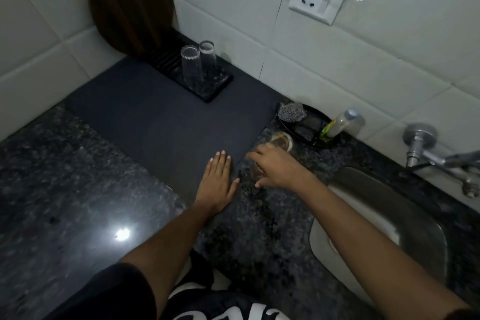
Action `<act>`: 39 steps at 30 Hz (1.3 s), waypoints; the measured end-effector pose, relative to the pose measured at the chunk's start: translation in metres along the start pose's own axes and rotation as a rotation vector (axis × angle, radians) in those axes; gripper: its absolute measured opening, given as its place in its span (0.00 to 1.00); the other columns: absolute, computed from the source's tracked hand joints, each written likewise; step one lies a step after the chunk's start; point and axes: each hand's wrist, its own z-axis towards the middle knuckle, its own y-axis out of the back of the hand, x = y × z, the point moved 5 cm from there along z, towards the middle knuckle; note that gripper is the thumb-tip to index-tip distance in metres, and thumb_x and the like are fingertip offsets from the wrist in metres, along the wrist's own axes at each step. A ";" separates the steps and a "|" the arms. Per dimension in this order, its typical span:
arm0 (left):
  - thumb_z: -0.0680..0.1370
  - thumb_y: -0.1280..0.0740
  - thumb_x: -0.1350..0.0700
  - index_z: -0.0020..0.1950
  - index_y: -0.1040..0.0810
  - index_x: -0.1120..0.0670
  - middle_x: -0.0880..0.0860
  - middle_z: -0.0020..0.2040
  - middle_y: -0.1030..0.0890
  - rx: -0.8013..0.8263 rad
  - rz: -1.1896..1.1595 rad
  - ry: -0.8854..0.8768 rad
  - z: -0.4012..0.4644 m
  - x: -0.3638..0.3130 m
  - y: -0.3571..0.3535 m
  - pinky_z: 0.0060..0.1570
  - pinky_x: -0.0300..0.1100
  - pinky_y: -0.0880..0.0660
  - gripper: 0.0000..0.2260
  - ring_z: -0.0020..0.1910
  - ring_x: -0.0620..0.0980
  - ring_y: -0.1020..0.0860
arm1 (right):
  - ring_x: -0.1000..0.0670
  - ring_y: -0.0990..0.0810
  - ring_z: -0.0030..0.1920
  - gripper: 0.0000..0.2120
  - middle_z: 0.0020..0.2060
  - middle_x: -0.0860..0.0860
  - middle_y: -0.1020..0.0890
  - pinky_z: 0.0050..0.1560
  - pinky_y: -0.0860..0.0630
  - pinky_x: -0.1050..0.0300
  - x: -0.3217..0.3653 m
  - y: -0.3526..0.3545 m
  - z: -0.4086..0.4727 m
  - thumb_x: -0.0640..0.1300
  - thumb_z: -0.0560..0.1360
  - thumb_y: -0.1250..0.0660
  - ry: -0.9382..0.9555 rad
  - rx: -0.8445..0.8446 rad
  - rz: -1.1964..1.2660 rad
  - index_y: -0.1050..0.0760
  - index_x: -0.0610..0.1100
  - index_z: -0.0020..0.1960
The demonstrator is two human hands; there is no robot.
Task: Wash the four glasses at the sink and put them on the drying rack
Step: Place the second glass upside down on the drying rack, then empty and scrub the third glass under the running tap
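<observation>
Resting flat and open on the dark mat (166, 122), the left hand (218, 182) holds nothing; the right hand (275, 169) curls around a blurred glass (281, 141) near the surface's sink (384, 205) edge; two glasses (198, 66) stand on the drying rack (215, 86).

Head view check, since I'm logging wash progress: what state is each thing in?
Two glasses: upside down on the drying rack.
Third glass: on the counter, upright, unwashed it seems.
Right hand: reaching over a blurred glass; grip unclear.
Left hand: flat on the dark mat.
Tap: no water seen.
</observation>
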 end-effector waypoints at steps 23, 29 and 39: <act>0.81 0.40 0.42 0.75 0.30 0.59 0.59 0.70 0.24 -0.158 -0.194 -0.258 -0.010 -0.161 0.022 0.67 0.52 0.27 0.28 0.67 0.59 0.25 | 0.52 0.17 0.49 0.31 0.49 0.54 0.16 0.49 0.19 0.53 -0.095 -0.038 -0.227 0.56 0.62 0.15 -0.769 -0.734 0.812 0.24 0.50 0.59; 0.79 0.37 0.44 0.72 0.27 0.58 0.58 0.64 0.21 -0.196 -0.408 -0.310 0.008 -0.298 0.040 0.61 0.53 0.23 0.26 0.63 0.58 0.22 | 0.63 0.21 0.42 0.34 0.48 0.55 0.19 0.46 0.26 0.66 -0.137 -0.049 -0.330 0.52 0.62 0.14 -0.929 -0.939 0.907 0.25 0.48 0.63; 0.79 0.30 0.46 0.67 0.27 0.61 0.62 0.58 0.17 -0.011 -0.631 -0.139 0.096 -0.434 0.071 0.54 0.51 0.23 0.24 0.58 0.62 0.19 | 0.51 0.16 0.51 0.35 0.51 0.51 0.14 0.54 0.18 0.53 -0.201 -0.045 -0.397 0.62 0.60 0.15 -1.041 -1.075 0.824 0.21 0.48 0.61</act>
